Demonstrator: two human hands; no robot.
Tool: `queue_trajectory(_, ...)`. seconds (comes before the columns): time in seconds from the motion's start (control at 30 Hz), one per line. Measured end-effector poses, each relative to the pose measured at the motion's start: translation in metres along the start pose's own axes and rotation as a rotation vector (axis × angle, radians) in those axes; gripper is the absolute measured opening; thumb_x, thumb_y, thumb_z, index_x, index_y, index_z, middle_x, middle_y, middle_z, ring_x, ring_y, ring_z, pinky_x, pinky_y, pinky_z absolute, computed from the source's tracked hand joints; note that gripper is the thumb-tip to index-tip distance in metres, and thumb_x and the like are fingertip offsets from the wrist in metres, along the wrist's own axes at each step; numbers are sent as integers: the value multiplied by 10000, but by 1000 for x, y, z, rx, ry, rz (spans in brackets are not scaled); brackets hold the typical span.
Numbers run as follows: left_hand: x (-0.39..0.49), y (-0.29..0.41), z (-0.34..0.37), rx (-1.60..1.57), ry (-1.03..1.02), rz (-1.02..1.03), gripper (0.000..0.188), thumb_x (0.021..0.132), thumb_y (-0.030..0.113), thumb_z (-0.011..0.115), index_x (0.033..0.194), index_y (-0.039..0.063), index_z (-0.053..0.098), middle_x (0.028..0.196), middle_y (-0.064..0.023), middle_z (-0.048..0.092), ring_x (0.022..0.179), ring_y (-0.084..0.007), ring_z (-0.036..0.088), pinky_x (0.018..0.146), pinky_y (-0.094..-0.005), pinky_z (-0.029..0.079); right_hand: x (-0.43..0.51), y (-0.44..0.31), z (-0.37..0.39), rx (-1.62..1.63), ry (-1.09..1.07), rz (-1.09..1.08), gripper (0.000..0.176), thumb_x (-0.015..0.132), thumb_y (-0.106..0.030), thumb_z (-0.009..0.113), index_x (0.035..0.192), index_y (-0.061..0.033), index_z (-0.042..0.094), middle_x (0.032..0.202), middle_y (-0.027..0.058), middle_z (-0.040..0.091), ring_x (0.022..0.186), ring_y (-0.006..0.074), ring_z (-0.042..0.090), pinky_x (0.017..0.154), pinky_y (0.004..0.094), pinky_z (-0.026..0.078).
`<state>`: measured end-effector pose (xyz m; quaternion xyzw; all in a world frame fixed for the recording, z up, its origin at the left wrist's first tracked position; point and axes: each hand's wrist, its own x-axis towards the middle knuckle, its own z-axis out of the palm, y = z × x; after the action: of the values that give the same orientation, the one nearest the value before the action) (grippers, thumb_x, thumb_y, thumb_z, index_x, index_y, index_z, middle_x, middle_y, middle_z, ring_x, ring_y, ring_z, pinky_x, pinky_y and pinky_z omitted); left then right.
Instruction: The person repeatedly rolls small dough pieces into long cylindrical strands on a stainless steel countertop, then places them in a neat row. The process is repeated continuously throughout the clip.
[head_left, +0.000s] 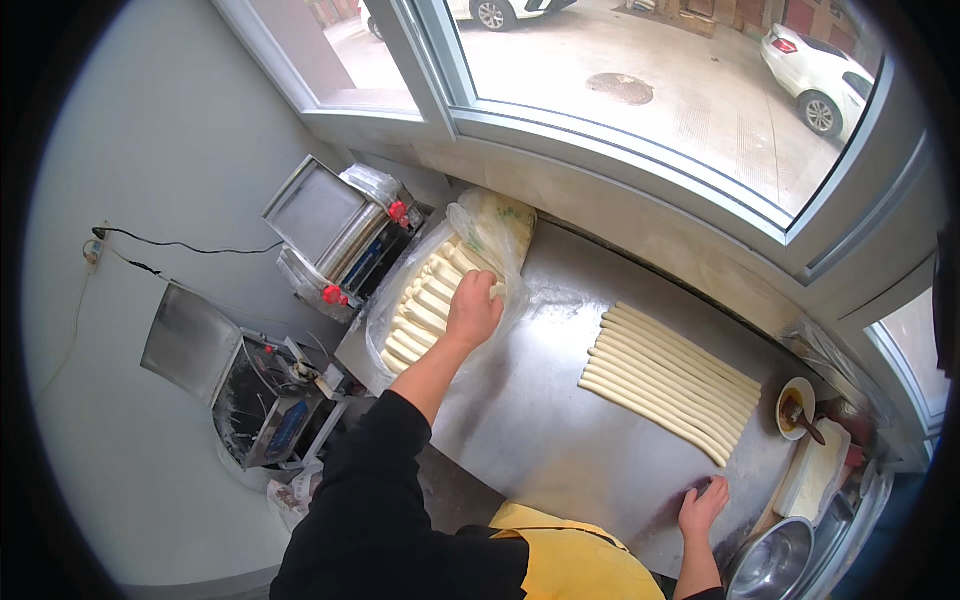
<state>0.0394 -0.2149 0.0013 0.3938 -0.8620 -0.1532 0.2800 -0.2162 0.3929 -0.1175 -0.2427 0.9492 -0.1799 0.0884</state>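
Observation:
My left hand (475, 306) reaches over a plastic-lined batch of short dough rolls (431, 298) at the left end of the steel table (517, 420). Its fingers are curled at the right edge of the batch; whether they hold a roll is hidden by the hand. Several long, thin dough strips (670, 379) lie side by side in a slanted row on the right half of the table. Below the lower right end of this row, my right hand (703, 504) hovers at or just over the steel, fingers bent and apart, with nothing seen in it.
A dough-rolling machine (330, 232) with red knobs stands beyond the batch. Another machine (262, 405) is lower left. At right are a bowl (795, 409) with a brush in yellow liquid, a white tray of flour (814, 469) and a steel bowl (772, 559). A window ledge (637, 217) borders the table.

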Motion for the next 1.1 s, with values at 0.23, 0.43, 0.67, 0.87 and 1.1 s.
queue_trajectory(0.23, -49, 90, -55, 12, 133, 230, 338, 880, 14, 787, 1195, 35, 666, 1116, -166, 665, 1061, -397, 645, 915, -490, 549, -4, 7, 10, 15, 92, -62, 594, 905, -101, 713, 1447, 41, 513, 1499, 292, 530, 1380, 510, 476, 1215, 590, 372)
queue_trajectory(0.43, -180, 224, 28, -512, -277, 123, 276, 926, 74, 829, 1169, 26, 707, 1056, -136, 693, 888, -284, 677, 802, -378, 566, -17, 10, 1, 88, -2, -37, 637, 943, -156, 731, 1521, -6, 510, 1611, 231, 507, 1477, 467, 449, 1265, 565, 359)
queue_trajectory(0.67, -306, 252, 87, -297, -699, 1, 327, 941, 94, 783, 1247, 17, 701, 1189, -166, 716, 1134, -345, 661, 995, -453, 546, -52, 23, -22, 162, -57, -65, 551, 967, -174, 707, 1478, -12, 575, 1627, 172, 524, 1477, 417, 467, 1235, 557, 388)
queue_trajectory(0.87, -328, 268, 148, -54, -541, 590, 663, 1015, 327, 707, 1596, 58, 534, 1696, -151, 491, 1584, -402, 407, 1304, -605, 292, -68, 38, -20, 146, -22, -140, 561, 955, -154, 703, 1485, -16, 581, 1623, 161, 533, 1472, 398, 477, 1227, 543, 389)
queue_trajectory(1.1, -404, 242, 56, 261, -1036, 667, 749, 1091, 532, 549, 1751, 207, 407, 1836, -30, 332, 1703, -423, 214, 1358, -671, 92, -77, 49, -14, 165, 39, -211, 551, 944, -131, 705, 1473, -22, 593, 1604, 155, 549, 1458, 395, 484, 1226, 538, 380)
